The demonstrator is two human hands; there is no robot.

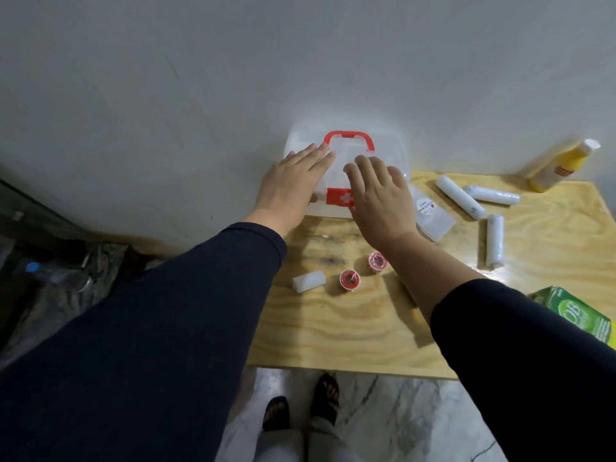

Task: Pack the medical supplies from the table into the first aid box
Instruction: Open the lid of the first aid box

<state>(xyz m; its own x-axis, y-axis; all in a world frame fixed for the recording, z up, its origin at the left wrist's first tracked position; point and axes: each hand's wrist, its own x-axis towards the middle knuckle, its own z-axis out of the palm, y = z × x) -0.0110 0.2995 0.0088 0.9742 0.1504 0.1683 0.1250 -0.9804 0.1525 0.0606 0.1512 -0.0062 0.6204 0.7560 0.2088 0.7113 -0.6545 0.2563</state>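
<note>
A translucent white first aid box (386, 145) with a red handle and a red cross latch stands closed at the table's far left corner against the wall. My left hand (290, 185) lies flat on its lid at the left, fingers spread. My right hand (380, 195) hovers flat over the lid's right front, partly hiding the latch. Loose on the wooden table (333, 335) lie three long white bandage rolls (460, 196), a short white roll (308, 281), two red tape spools (350, 279), a clear packet of gauze (431, 215) and a yellow bottle (560, 165).
A green carton (576, 315) sits at the table's right edge. Left of the table lie dark plastic bags and a water bottle (50, 271). Below the table's near edge I see marble floor and two sandalled feet (300, 405). The grey wall stands right behind the box.
</note>
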